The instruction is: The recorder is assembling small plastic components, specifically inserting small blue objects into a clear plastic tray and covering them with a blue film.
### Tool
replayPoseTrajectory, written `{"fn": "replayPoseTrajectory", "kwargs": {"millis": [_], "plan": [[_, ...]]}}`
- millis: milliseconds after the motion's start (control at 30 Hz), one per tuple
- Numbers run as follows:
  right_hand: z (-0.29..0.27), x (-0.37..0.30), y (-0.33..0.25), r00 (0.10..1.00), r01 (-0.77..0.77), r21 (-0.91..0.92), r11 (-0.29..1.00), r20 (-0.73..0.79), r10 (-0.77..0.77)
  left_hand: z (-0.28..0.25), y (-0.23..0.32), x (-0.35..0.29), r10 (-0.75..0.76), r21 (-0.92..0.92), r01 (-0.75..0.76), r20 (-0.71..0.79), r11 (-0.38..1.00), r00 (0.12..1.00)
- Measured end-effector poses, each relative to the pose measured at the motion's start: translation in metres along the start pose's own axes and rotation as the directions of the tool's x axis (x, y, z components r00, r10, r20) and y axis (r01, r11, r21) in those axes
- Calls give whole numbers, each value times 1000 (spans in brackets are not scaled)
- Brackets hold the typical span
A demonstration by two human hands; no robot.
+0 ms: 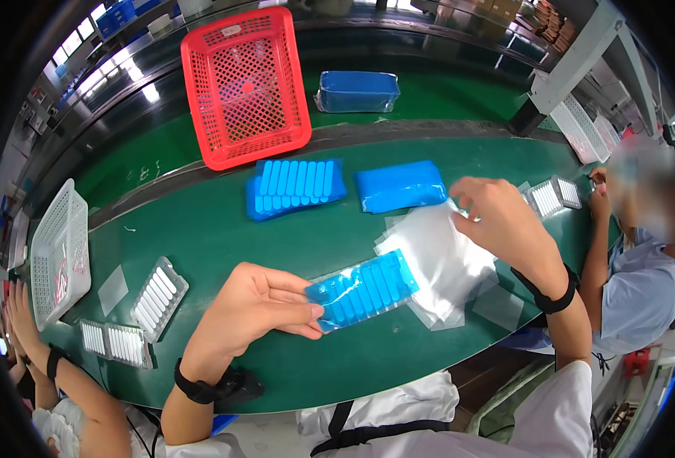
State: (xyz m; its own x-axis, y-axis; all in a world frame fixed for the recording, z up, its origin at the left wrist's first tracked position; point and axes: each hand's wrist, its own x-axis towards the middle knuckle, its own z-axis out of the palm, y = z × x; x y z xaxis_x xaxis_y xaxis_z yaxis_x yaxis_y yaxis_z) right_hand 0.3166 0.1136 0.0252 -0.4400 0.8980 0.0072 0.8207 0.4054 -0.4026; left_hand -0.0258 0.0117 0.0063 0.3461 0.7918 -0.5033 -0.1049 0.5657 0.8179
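Observation:
My left hand (265, 303) grips the left end of a blue blister tray (363, 290) between thumb and fingers. The tray has a row of long slots, a shiny surface and a clear rim. My right hand (505, 216) hovers over a loose pile of clear plastic sheets or bags (436, 256), fingers curled but apart, nothing visible in them. Beyond that pile lies a flat blue packet (401, 186). Left of the packet rests a stack of blue trays (295, 187), its top one showing light-blue rounded strips.
A red plastic basket (304, 114) stands at the back beside a wrapped blue block (357, 91). On the left are a white basket (43, 252), trays of white sticks (158, 298) and another person's hand (24, 320). A co-worker (635, 267) sits at right, near more white-stick trays (545, 197).

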Motion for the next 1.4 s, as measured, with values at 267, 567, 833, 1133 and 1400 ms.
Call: {"fn": "replayPoseTrajectory", "kwargs": {"millis": [267,567,833,1133,1400], "plan": [[17,-11,-40,925,369,127,921,46,-377,-3,-4,6,-8,-2,8,-9,1000,1000],[37,-7,-37,871,478,-4,879,130,-473,-5,-8,8,13,-18,-12,21,1000,1000],[34,-4,-37,831,551,-75,831,134,-539,-5,-8,6,17,-19,-17,11,1000,1000],[39,-6,-41,823,565,-141,813,157,-545,-8,-10,9,38,25,-38,4,999,999],[25,-18,-47,797,570,-8,822,250,-550,-8,-8,7,26,32,-26,1,999,1000]]}}
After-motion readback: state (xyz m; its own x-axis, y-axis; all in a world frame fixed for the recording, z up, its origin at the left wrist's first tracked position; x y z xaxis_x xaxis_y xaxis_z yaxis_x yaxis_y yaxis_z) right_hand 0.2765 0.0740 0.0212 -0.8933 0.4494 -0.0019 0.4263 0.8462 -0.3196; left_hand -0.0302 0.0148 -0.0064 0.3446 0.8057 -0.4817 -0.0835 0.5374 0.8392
